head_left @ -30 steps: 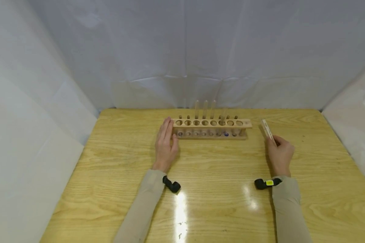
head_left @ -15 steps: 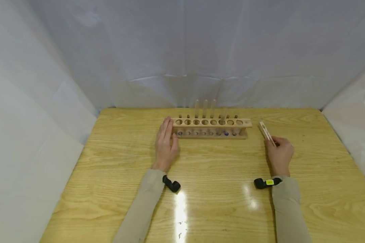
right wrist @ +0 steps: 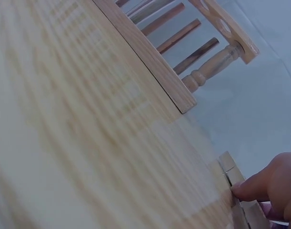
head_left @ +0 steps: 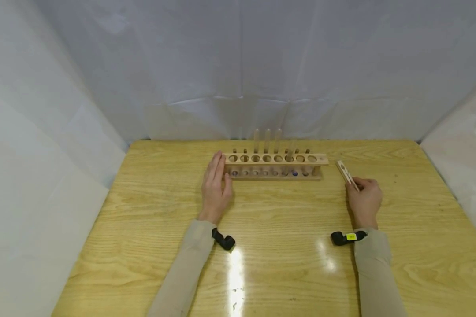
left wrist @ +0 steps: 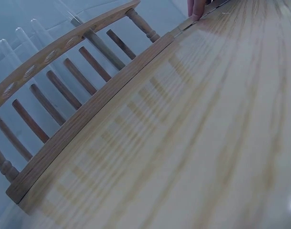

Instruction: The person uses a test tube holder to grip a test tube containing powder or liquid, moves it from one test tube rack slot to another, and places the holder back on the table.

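A wooden test tube rack (head_left: 322,159) stands near the back of the table, with a row of holes along its top rail. My left hand (head_left: 215,189) rests against the rack's left end, fingers extended forward along it. Three clear test tubes (head_left: 267,140) stand upturned behind the rail, and another test tube (head_left: 291,150) stands in one of the holes right of the middle. To the right of the rack, my right hand (head_left: 366,199) pinches a wooden test tube holder (head_left: 346,171) that points forward and left; the right wrist view shows the thumb on the holder (right wrist: 229,168).
Short wooden pegs (left wrist: 30,120) rise from the rack's base. A blue-purple spot (head_left: 295,173) shows in a lower recess. White sheeting (head_left: 198,70) hangs behind the table (head_left: 285,264) and along both sides. Black cameras sit on both wrists.
The test tube holder's far end has swung slightly left and toward me in the right hand. The left hand stays at the rack's end, and the tubes look unchanged.
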### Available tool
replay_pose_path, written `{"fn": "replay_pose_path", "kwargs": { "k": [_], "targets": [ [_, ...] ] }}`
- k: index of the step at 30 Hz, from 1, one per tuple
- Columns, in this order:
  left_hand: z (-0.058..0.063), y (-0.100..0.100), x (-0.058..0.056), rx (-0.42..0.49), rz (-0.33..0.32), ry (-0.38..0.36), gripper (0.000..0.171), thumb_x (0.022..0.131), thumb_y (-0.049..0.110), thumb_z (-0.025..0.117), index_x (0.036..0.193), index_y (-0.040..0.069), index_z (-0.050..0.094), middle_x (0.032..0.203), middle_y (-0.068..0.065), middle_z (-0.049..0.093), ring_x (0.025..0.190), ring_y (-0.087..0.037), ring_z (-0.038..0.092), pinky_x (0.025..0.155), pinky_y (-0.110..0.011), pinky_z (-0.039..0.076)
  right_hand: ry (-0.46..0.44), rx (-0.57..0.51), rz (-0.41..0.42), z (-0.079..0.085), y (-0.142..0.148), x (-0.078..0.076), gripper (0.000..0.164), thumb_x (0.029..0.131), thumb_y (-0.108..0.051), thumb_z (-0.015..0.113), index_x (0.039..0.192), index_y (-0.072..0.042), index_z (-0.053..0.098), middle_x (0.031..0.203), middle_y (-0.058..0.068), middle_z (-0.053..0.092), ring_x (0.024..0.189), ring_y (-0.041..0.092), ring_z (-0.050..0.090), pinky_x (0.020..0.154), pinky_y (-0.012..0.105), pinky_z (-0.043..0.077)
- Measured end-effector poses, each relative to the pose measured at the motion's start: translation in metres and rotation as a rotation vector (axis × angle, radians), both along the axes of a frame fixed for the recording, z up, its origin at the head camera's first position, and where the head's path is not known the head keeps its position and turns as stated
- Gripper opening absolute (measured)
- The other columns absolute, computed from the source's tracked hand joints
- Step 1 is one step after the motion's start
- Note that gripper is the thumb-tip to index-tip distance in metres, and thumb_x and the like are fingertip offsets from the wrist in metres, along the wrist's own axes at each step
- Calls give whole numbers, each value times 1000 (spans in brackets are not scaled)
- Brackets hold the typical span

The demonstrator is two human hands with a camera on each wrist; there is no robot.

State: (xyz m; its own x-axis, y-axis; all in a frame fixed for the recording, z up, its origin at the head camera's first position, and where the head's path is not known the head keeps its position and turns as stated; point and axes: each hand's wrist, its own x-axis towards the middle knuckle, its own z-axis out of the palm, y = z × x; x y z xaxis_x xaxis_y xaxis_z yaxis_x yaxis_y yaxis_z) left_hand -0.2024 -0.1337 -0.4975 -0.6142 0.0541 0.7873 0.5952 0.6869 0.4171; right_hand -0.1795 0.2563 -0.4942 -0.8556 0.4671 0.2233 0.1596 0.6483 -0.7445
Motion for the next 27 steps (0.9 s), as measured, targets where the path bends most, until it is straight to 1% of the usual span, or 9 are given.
{"fn": "replay_pose_path", "kwargs": {
  "k": [4, 7, 10, 14, 18, 21, 24, 27],
  "targets": [
    [0, 0, 0, 2, -2, 11, 50, 95, 8, 45, 142, -9, 46, 148, -24, 44, 139, -35, 40, 118, -45, 29, -30, 26, 28, 4, 0, 1, 28, 93, -10, 64, 113, 9, 70, 108, 26, 58, 98, 42, 56, 81, 51, 45],
    [0, 0, 0, -1, -3, 19, 50, 94, 7, 45, 141, -10, 46, 148, -25, 45, 139, -35, 41, 117, -48, 31, -56, 33, 46, 6, 1, 1, 29, 94, -10, 63, 114, 10, 69, 109, 27, 56, 100, 42, 55, 83, 53, 45],
    [1, 0, 0, -5, 0, 12, 51, 93, 6, 46, 142, -10, 46, 148, -24, 44, 139, -34, 40, 116, -48, 32, -83, 21, 56, 9, 1, 0, 32, 94, -11, 62, 116, 11, 67, 111, 27, 55, 101, 42, 54, 82, 51, 45],
    [2, 1, 0, -7, 3, 3, 51, 92, 3, 48, 141, -10, 46, 148, -24, 44, 140, -33, 40, 118, -44, 30, -76, -4, 58, 11, 2, 1, 38, 94, -14, 60, 123, 10, 64, 112, 27, 58, 101, 40, 57, 80, 45, 46],
    [2, 1, 0, -4, 0, 11, 51, 91, 1, 50, 141, -10, 47, 147, -25, 45, 139, -35, 41, 118, -45, 30, -34, -44, 57, 14, 3, 2, 44, 96, -19, 56, 132, 6, 60, 112, 26, 62, 99, 36, 59, 76, 38, 46],
    [1, 1, 0, -1, 0, 19, 50, 92, 2, 49, 141, -10, 47, 147, -25, 46, 138, -36, 42, 117, -46, 31, 3, -71, 56, 22, 2, 4, 44, 97, -20, 55, 132, 4, 60, 113, 24, 62, 95, 32, 59, 71, 29, 45],
    [0, 1, 0, 2, 3, 25, 50, 92, 2, 49, 140, -10, 48, 147, -24, 46, 137, -36, 42, 117, -46, 32, 71, -71, 54, 34, -1, 4, 40, 96, -18, 58, 129, 4, 63, 111, 24, 64, 90, 30, 58, 69, 23, 42],
    [1, 1, 0, 3, 6, 24, 50, 92, 3, 49, 140, -9, 48, 147, -24, 46, 137, -37, 42, 117, -45, 31, 162, -61, 76, 46, -4, 6, 37, 96, -16, 59, 126, 4, 65, 110, 24, 66, 89, 29, 57, 70, 22, 40]
  ]
}}
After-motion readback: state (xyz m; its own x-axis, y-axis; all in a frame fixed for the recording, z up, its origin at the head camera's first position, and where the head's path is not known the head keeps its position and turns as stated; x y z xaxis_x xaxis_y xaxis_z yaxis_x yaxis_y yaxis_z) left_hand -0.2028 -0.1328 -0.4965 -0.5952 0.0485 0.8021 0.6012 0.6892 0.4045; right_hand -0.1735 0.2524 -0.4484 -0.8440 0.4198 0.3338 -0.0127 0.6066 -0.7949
